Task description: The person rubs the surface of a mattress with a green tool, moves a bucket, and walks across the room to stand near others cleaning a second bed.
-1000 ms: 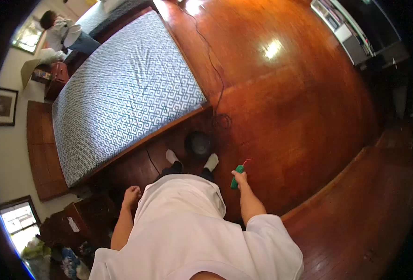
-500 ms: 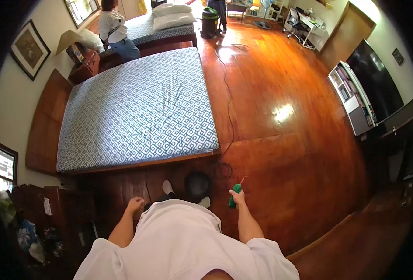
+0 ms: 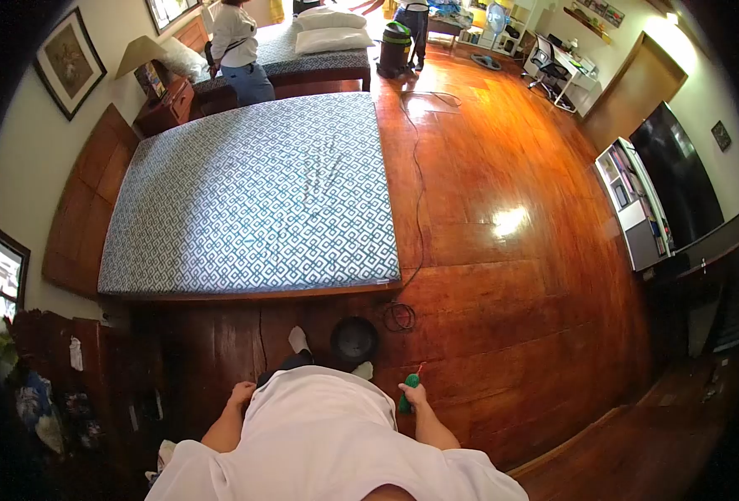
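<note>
Floor point(image 3: 503, 301): glossy reddish-brown wood, spread widest on the right of the room.
Mattress point(image 3: 252, 200): blue-and-white patterned, lying ahead of the person, near edge turned this way.
Television point(image 3: 678, 175): dark screen at far right, just beside a white shelf unit point(image 3: 634, 204).
Drum point(image 3: 395, 52): black with a green top, standing beyond the mattress near another person's legs.
Cord point(image 3: 420, 188): along the mattress's right side, coiled by its near corner.
Basin point(image 3: 355, 338): round, black, on the floor just ahead of the feet.
Left hand point(image 3: 240, 393): low beside the white shirt, fingers bent; cannot tell whether it grips anything.
Right hand point(image 3: 415, 395): fingers wrapped around a green object point(image 3: 408, 382).
Green object: held above the floor, tilted, a thin red piece point(image 3: 421, 367) sticking out.
</note>
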Motion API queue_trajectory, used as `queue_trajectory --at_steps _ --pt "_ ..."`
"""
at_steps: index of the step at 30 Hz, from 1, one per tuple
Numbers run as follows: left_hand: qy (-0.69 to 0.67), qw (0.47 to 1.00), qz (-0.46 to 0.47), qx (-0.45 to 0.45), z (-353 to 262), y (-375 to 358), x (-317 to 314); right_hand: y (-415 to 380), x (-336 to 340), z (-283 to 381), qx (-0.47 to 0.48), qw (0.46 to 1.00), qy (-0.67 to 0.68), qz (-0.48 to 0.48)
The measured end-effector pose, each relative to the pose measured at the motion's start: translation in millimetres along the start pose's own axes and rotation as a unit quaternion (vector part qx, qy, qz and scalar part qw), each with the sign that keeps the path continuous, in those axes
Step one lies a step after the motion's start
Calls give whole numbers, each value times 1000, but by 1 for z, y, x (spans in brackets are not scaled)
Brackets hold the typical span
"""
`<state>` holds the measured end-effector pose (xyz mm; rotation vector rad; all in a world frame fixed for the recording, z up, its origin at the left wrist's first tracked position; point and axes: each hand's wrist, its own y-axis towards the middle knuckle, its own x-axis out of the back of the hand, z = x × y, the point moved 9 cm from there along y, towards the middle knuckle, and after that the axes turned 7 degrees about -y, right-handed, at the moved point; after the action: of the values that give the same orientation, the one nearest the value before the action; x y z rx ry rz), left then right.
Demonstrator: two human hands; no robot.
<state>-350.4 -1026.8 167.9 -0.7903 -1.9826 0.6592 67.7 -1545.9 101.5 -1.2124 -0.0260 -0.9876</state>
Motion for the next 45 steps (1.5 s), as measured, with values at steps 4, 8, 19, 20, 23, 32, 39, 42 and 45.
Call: queue_trajectory --at_steps 4,8,19,20,23,32,39,42,45 --pt "-84 996 20 -11 -55 4 0 -19 8 16 8 1000 25 -9" --pt "-162 985 65 7 -76 25 -10 -22 25 30 31 998 50 -12" --pt "-40 995 26 -88 -111 20 -22 11 31 14 13 987 159 -23" --pt "-91 994 18 -62 -104 19 -23 -7 35 26 18 987 159 -32" --pt "-109 992 -12 -67 -106 7 -14 0 23 20 27 993 109 -35" --pt "-68 995 -46 -64 -92 -7 -2 -8 8 32 5 998 65 -12" --pt "-132 985 -64 -91 -89 -4 2 11 19 36 44 998 43 -31" --pt "-140 989 -32 -40 -89 -4 2 3 28 37 12 995 89 -38" --pt "-195 977 -59 -59 -93 -6 5 -4 32 46 26 996 83 -32"
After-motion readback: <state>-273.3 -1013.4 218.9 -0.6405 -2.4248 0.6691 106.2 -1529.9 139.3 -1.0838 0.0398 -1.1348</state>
